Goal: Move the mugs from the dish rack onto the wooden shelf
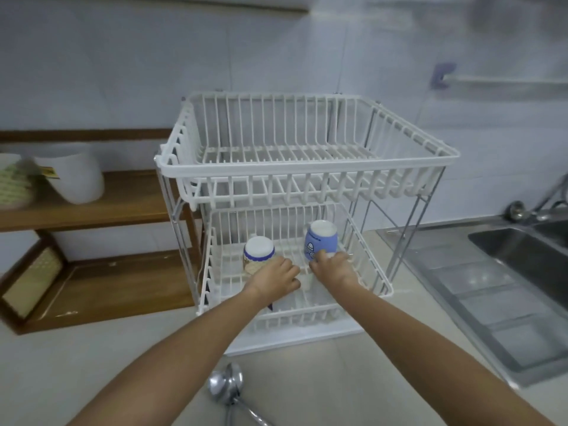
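The wall (276,50) behind is covered in smooth, pale tiles. Below it runs a flat, light bench (338,373) that looks hard and shiny. Far to the right of the fingers a grey metal sink (519,256) is set into the bench. Far to the left stands the wooden shelf (123,207), brown, with flat boards; a round white pot (73,173) sits on its upper board.

The dish rack (307,167) is made of thin white bars on two levels. Its top basket, above the fingers, holds nothing that shows.

Both hands reach into the lower basket. The left hand (278,276) has its fingers curled against the near side of a cream mug (258,250) with a blue band, which stands upside down. I cannot tell if the grip is closed. The right hand (333,265) has its fingers touching the bottom edge of a blue mug (319,242), also upside down, with a little picture on it. I cannot tell if it holds it either.

Near the arms, a shiny metal ladle (226,388) lies on the bench.
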